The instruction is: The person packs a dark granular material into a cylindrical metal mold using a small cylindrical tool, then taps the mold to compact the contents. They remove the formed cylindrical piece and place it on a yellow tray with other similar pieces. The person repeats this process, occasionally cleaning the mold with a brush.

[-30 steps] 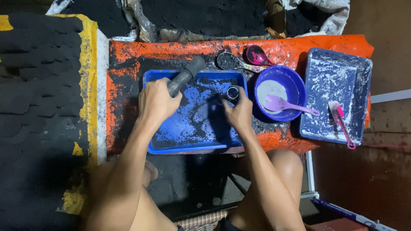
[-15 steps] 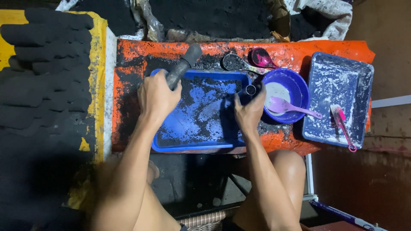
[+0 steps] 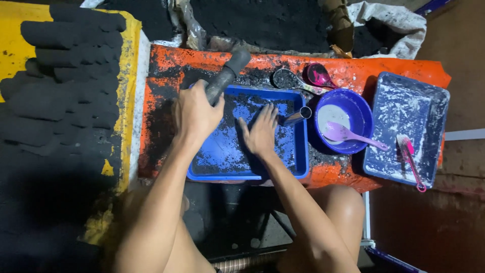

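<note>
A blue tray [image 3: 302, 162] dusted with black powder lies on an orange surface [image 3: 161, 65]. My left hand [image 3: 196, 112] grips a dark cylindrical rod [image 3: 228, 75] that slants up over the tray's far left corner. Inside the tray, my right hand [image 3: 260, 132] lies flat with fingers spread on the powder. A small metal tube [image 3: 298, 116] rests tilted on the tray's right edge, just right of my fingertips and apart from them.
Right of the tray stands a blue bowl [image 3: 361, 117] of white liquid with a lilac spoon [image 3: 344, 133]. Farther right is a blue tray [image 3: 405, 127] smeared white, holding a pink brush [image 3: 410, 157]. A metal spoon [image 3: 289, 80] and pink scoop [image 3: 319, 75] lie behind. Black briquettes [image 3: 60, 91] cover the left.
My right hand has let go of the small metal tube, leaving it on the tray's right edge, and moved left to lie flat in the tray. The left hand keeps its hold on the rod.
</note>
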